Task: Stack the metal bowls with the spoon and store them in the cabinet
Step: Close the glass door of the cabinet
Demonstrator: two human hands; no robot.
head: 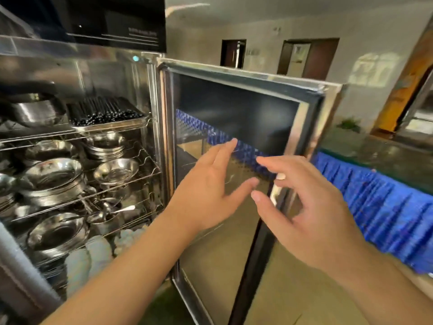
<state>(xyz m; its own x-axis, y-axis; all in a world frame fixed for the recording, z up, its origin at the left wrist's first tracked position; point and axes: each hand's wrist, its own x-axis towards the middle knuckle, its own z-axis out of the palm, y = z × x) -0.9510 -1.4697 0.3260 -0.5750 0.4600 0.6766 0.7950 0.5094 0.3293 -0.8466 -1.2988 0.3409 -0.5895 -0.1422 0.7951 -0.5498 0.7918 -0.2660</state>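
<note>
The steel cabinet (150,95) stands open on the left, with its glass door (236,109) swung out toward me. Stacks of metal bowls (54,181) fill its wire shelves. On a lower shelf a spoon (124,209) lies in a small bowl. My left hand (208,186) is spread flat in front of the door's inner glass, fingers apart and holding nothing. My right hand (311,207) hovers near the door's outer edge and its handle (277,186), fingers curled loosely and empty.
A tray of black chopsticks (105,111) and a steel pot (35,109) sit on the top shelf. White dishes (93,254) fill the bottom. A table with a blue skirt (379,207) stands to the right of the door. Doorways lie beyond.
</note>
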